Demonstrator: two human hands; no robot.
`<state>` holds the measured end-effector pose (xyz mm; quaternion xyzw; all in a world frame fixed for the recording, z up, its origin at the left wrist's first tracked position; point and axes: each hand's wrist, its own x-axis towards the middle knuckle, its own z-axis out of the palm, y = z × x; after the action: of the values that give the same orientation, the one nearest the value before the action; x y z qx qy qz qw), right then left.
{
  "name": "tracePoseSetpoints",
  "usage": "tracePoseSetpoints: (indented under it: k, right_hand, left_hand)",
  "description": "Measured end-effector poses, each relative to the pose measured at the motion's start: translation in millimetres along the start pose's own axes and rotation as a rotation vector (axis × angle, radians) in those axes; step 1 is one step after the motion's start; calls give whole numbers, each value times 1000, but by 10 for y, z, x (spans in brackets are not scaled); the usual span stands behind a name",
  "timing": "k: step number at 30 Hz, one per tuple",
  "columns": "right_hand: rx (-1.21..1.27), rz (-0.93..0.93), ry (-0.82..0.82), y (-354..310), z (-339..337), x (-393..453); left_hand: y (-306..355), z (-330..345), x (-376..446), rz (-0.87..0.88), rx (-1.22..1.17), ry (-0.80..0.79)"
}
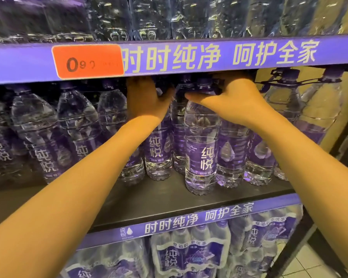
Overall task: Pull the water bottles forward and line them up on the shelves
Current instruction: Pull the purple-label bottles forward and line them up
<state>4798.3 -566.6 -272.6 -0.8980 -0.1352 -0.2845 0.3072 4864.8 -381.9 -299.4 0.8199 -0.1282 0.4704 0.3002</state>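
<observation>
We see a dim, violet-tinted shelf bay, with warm light falling on the forearms from our side. Glare specks the clear bottles on the top shelf (169, 17). The orange price tag (87, 61) is blurred, its small print unreadable. Deep shadow sits beneath the upper shelf rail (269, 53). The wide lens bows the rails and smears the left-edge bottles (0, 141).

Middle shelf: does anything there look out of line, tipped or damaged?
Yes. The bottle under the right hand stands well ahead of its neighbours, so the front row is uneven, and a wide strip of bare shelf shows in front of the bottles. No spill or damage is visible. The price tag is faded and hard to read.
</observation>
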Motion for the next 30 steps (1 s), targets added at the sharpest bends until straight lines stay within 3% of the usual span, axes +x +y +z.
tracePoseSetpoints:
  k: [3, 6, 11, 14, 18, 22, 26, 30]
  right_hand:
    - [-56, -35, 35, 86, -176, -115]
    - [-15, -91, 98, 219, -299, -306]
    - [123, -159, 208, 709, -588, -517]
    - [26, -162, 277, 1079, -868, -513]
    - [-131, -202, 369, 1435, -1106, -449]
    - [-181, -178, 288, 1569, -1148, -325]
    - [-342, -227, 168, 1562, -1146, -194]
    - [-408, -180, 31, 1535, -1115, -87]
  left_hand:
    - [134, -118, -145, -39, -137, 71]
    - [338, -159, -376, -143, -368, -26]
    - [884, -193, -654, 158, -347, 150]
    - [1314, 36, -734, 185, -335, 86]
    - [1791, 417, -670, 220, -145, 71]
    - [1943, 717, -555, 28, 37, -21]
    - [1946, 782, -437, -39, 190, -94]
    - [1982, 849, -277, -124, 140, -297]
